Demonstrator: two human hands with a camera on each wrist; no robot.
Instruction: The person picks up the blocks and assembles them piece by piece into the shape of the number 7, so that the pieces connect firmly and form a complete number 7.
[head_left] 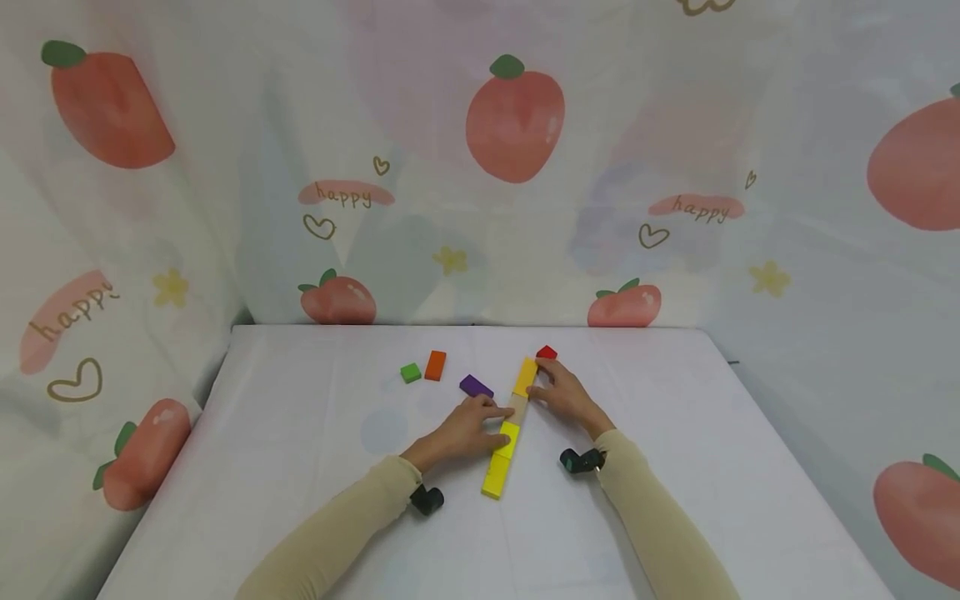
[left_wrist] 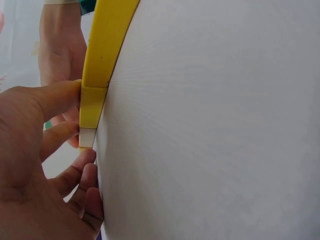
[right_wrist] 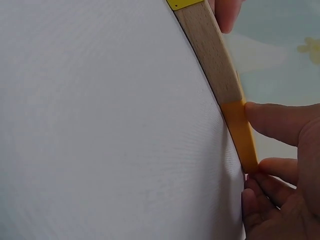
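Observation:
A straight row of flat blocks runs away from me: a lower yellow block point(head_left: 496, 478), a second yellow block point(left_wrist: 91, 107), a bare wooden block point(right_wrist: 210, 55) and an orange-yellow block point(head_left: 526, 375) at the far end. From the left, my left hand point(head_left: 467, 429) rests its thumb on the second yellow block and its extended index finger by the wooden one. My right hand point(head_left: 564, 393) holds the orange-yellow block, thumb near its wooden-block end and index finger at its far end. The other fingers of both hands are bent close to the tabletop.
Beyond my left hand lies a purple block point(head_left: 476, 386). Farther left are an orange block point(head_left: 436, 366) and a green block point(head_left: 410, 372). A red block point(head_left: 547, 352) sits just past my right fingertips. The white tabletop point(head_left: 322, 433) meets a fruit-print curtain point(head_left: 420, 108) at the back.

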